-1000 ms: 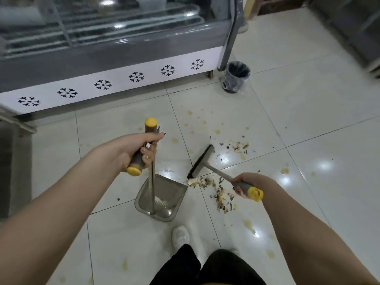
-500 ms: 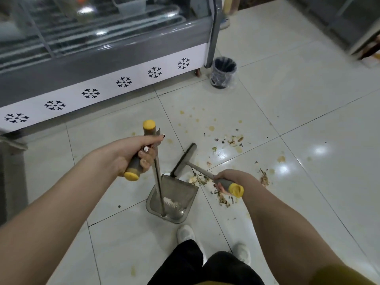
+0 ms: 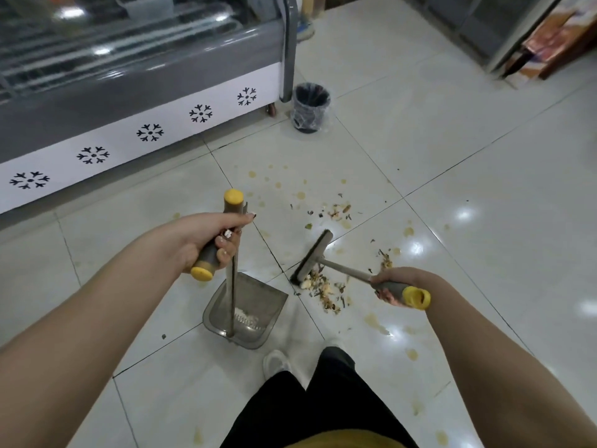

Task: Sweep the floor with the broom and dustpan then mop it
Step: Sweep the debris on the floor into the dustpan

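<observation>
Debris [image 3: 323,291] litters glossy white floor tiles [image 3: 452,140] beside display freezer [image 3: 139,92].

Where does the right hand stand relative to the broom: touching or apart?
Touching: the head view shows the right hand curled round the broom at its grey grip.

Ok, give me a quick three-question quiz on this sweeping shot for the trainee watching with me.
1. True or false: the right hand grips the dustpan.
2. Where is the broom head? A) inside the dustpan B) on the floor right of the dustpan, against the debris pile C) out of view
3. Short answer: which hand holds the dustpan handle?
Key: 1 false, it grips the broom handle; 2 B; 3 the left hand.
</observation>
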